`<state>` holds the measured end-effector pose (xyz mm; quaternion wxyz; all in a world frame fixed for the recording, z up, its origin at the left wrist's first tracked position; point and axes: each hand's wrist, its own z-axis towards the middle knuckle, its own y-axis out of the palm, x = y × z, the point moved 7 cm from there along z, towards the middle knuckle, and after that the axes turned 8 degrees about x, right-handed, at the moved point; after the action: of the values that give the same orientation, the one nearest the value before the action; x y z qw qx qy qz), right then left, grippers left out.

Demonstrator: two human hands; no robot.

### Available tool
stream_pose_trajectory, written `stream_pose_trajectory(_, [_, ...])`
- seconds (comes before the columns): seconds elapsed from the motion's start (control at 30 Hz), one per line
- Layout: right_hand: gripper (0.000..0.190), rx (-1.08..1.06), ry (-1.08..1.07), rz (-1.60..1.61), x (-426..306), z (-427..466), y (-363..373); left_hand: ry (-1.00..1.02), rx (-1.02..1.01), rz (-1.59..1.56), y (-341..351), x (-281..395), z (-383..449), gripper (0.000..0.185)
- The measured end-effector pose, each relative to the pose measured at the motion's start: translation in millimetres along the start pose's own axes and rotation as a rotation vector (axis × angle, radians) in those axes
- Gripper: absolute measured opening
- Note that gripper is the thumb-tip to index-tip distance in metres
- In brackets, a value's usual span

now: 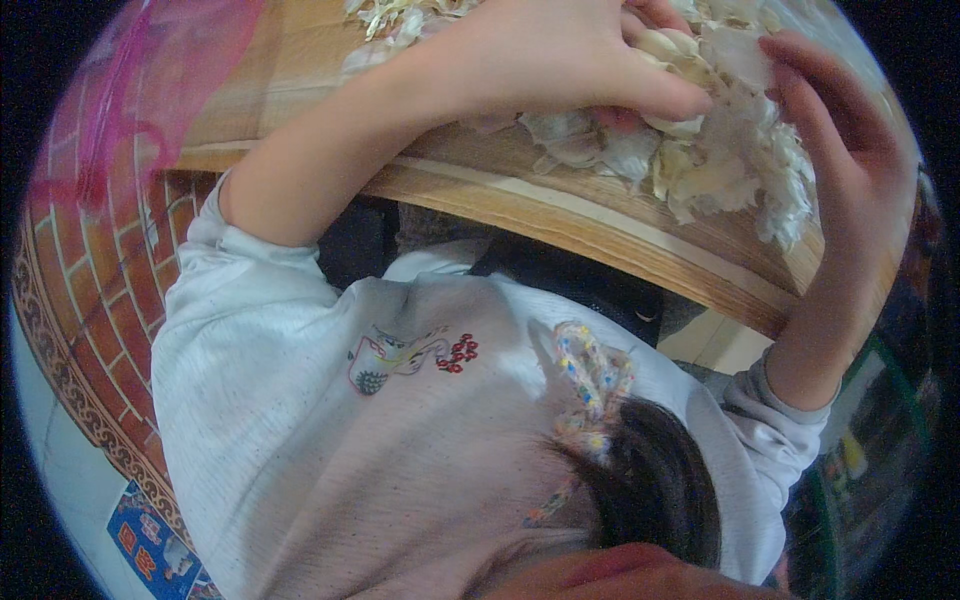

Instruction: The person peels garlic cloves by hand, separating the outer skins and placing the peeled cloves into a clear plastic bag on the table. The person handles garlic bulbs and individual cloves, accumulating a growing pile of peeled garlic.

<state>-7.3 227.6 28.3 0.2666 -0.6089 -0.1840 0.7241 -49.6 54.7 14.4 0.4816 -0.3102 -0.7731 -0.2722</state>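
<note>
My left hand (577,67) reaches in over the wooden tabletop from the left. Its thumb and fingers close around pale garlic cloves (667,49), which look like part of a bulb. To the right, my right hand (847,127) is bent, its fingertips beside a thin, translucent garlic skin (739,60). Whether they pinch that skin cannot be made out. Below and between the hands lies a loose heap of papery garlic skins (705,176), spread close to the table's front edge.
More garlic peelings (409,19) lie at the top of the wooden table (300,82). A pink translucent plastic bag (202,52) hangs at the left. The wooden table edge (570,225) runs in front of my body. Brick-patterned flooring (97,277) shows at left.
</note>
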Motion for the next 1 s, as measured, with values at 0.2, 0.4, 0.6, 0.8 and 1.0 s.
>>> stream_pose_trajectory(0.2, [0.022,-0.1,-0.097,-0.002,-23.5,-7.2,16.3,0.012,0.049,0.059,-0.5,0.8,1.7,0.042])
stream_pose_trajectory(0.4, [0.024,-0.022,-0.152,-0.025,5.6,2.8,-8.7,0.029,-0.008,0.037,-0.8,3.0,3.3,0.045])
stream_pose_trajectory(0.6, [0.024,0.036,-0.131,-0.021,8.0,2.2,-15.0,0.054,0.027,0.042,-1.4,2.8,3.1,0.046])
stream_pose_trajectory(0.8, [0.024,0.046,-0.132,-0.052,4.7,5.7,-15.0,0.016,-0.071,-0.098,-3.3,2.8,-0.7,0.045])
stream_pose_trajectory(1.0, [0.025,-0.046,-0.075,-0.001,0.4,4.7,0.4,0.043,0.028,0.089,-5.1,2.9,2.8,0.043])
